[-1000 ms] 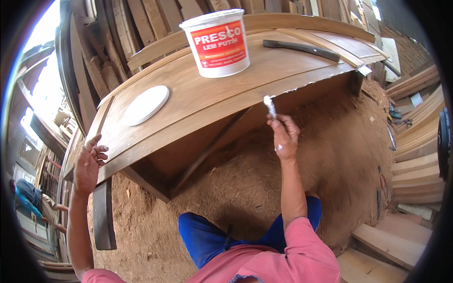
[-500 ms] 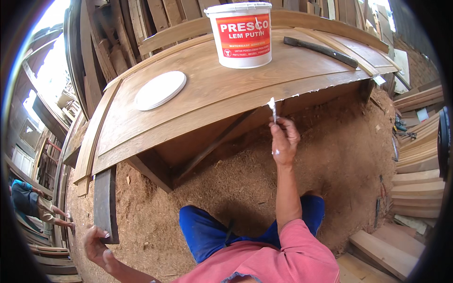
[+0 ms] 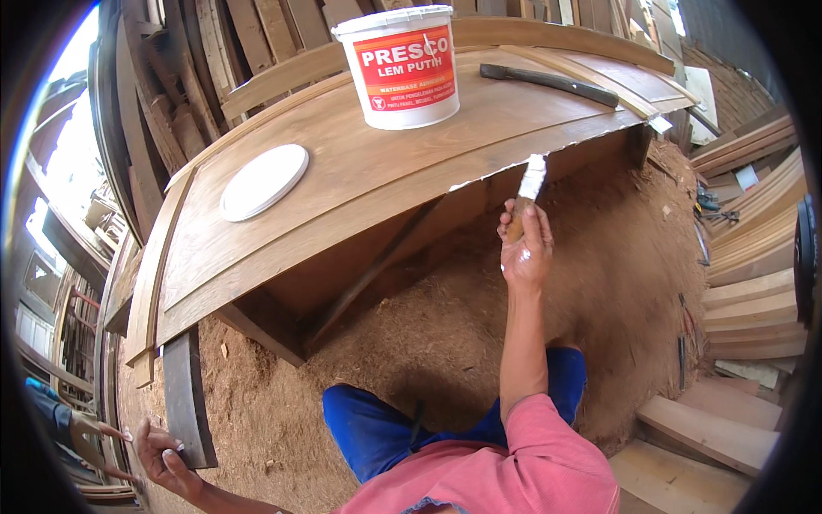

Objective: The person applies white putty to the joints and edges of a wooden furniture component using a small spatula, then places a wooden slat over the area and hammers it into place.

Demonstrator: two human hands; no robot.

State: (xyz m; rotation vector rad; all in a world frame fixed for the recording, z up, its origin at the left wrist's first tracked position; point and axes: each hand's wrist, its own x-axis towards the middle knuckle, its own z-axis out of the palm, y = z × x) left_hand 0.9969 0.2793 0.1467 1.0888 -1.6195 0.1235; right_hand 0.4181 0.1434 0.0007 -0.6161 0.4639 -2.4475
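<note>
My right hand (image 3: 526,244) grips the brown handle of a flat glue spreader (image 3: 533,178), its broad end coated in white glue. The spreader points up, close to the near edge of a large brown wooden panel (image 3: 342,171). White glue runs in an uneven line along that edge, from beside the spreader toward the right end. Glue also spots my right hand. At lower left, my left hand (image 3: 164,458) has loosely bent fingers, thumb apart, beside a dark board (image 3: 190,403) that juts from the panel's left end; contact is unclear.
A white glue bucket (image 3: 402,73) with a red label stands on the panel, its round white lid (image 3: 265,182) to the left. A dark-handled tool (image 3: 548,84) lies at right. Stacked planks (image 3: 753,300) line the right side; another person (image 3: 73,433) is at far left.
The spreader has turned in my right hand from edge-on to showing its broad white face. The glue line reaches slightly farther left. My left hand has shifted a little along the dark board.
</note>
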